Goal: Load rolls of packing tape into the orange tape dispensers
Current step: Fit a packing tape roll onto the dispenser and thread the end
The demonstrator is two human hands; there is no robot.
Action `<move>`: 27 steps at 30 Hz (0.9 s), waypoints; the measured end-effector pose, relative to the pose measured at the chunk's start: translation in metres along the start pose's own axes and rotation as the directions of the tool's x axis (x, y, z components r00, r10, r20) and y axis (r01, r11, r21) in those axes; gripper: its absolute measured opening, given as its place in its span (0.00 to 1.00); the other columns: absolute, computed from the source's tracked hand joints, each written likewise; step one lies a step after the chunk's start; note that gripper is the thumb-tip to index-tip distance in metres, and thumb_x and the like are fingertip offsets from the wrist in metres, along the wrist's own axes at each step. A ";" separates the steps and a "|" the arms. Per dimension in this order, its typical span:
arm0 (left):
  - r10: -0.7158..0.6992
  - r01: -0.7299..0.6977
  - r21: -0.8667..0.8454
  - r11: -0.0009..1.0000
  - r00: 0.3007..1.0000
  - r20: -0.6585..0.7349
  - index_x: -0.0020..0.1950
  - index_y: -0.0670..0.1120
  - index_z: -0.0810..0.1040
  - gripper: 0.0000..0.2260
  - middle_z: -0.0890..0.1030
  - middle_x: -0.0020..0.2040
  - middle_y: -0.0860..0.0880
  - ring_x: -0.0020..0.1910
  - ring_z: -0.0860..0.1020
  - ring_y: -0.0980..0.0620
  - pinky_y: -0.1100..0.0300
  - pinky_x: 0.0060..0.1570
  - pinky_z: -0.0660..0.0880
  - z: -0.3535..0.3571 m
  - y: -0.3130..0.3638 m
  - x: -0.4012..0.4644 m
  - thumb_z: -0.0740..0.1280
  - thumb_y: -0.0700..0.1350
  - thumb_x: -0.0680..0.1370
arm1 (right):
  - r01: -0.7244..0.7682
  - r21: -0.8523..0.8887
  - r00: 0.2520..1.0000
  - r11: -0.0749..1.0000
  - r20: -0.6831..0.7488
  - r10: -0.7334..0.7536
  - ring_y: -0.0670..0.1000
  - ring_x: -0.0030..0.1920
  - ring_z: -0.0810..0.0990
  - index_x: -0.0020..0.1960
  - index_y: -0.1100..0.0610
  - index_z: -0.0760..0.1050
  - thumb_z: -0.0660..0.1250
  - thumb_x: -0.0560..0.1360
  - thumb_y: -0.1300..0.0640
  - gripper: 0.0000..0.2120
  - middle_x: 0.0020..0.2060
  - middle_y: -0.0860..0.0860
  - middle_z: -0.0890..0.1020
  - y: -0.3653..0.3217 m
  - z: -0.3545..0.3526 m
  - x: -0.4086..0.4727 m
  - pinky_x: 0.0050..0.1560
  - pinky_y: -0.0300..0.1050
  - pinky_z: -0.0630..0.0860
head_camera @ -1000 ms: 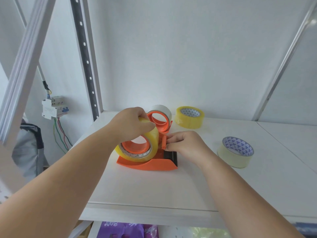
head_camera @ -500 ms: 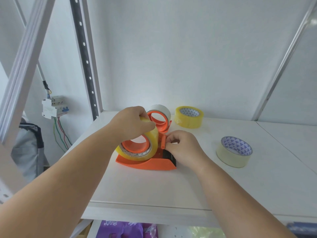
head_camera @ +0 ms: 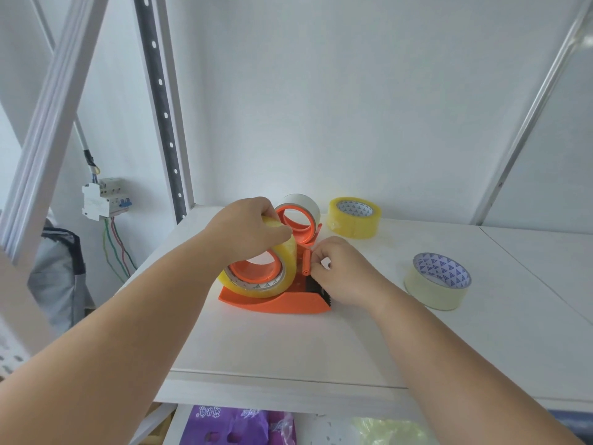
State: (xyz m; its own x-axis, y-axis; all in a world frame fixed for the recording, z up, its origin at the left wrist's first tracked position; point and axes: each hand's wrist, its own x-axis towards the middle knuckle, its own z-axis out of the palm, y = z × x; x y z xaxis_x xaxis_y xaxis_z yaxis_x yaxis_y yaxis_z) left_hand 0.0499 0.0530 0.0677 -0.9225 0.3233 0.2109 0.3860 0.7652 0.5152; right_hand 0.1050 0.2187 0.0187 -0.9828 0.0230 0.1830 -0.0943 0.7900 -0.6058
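Note:
An orange tape dispenser (head_camera: 276, 301) stands on the white shelf (head_camera: 288, 348) with a yellow tape roll (head_camera: 282, 277) seated on its orange hub. My left hand (head_camera: 247, 229) grips the top of that roll. My right hand (head_camera: 343, 274) pinches at the dispenser's small orange roller (head_camera: 305, 263), just above the black cutter blade; whether tape is between the fingers is hidden. Behind stands a second orange dispenser (head_camera: 303, 231) carrying a white roll (head_camera: 303, 203).
A loose yellow roll (head_camera: 353, 218) lies flat at the back, a pale roll (head_camera: 438, 281) lies to the right. A perforated upright post (head_camera: 160, 104) rises at the shelf's left corner, with a breaker box and wires (head_camera: 104, 199) beyond. Bags lie under the shelf.
My right hand has shifted slightly left and up along the roller. My left hand stays on the yellow roll.

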 end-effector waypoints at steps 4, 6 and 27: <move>-0.046 0.049 -0.122 0.991 0.999 0.028 0.45 0.49 0.76 0.07 0.78 0.38 0.52 0.35 0.74 0.55 0.61 0.32 0.69 -0.002 -0.008 0.002 0.67 0.52 0.73 | -0.043 0.222 0.997 0.974 -0.051 0.056 0.46 0.45 0.78 0.36 0.50 0.81 0.72 0.71 0.61 0.08 0.40 0.42 0.80 0.001 -0.009 -0.003 0.47 0.36 0.72; -0.064 0.070 -0.182 0.981 0.997 0.038 0.45 0.48 0.77 0.08 0.79 0.40 0.49 0.36 0.75 0.53 0.60 0.34 0.71 -0.002 -0.012 0.003 0.67 0.51 0.72 | -0.051 0.288 0.998 0.956 -0.025 0.061 0.49 0.46 0.81 0.35 0.48 0.82 0.73 0.70 0.62 0.10 0.42 0.48 0.84 -0.001 -0.010 -0.004 0.51 0.44 0.75; 0.066 -0.068 0.015 0.998 0.993 0.096 0.48 0.55 0.76 0.14 0.77 0.39 0.54 0.38 0.76 0.55 0.62 0.37 0.71 -0.006 0.002 -0.001 0.64 0.64 0.72 | -0.103 0.141 0.987 0.985 -0.104 0.118 0.48 0.48 0.77 0.39 0.54 0.79 0.68 0.72 0.59 0.04 0.46 0.48 0.81 0.013 0.002 0.003 0.42 0.30 0.68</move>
State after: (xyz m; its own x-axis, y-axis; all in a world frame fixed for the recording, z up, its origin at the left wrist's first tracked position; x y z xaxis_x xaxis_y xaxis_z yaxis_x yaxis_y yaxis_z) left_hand 0.0515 0.0511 0.0732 -0.8902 0.4249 0.1642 0.4478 0.7500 0.4868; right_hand 0.1003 0.2283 0.0101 -0.9652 0.1801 0.1897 -0.0138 0.6891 -0.7245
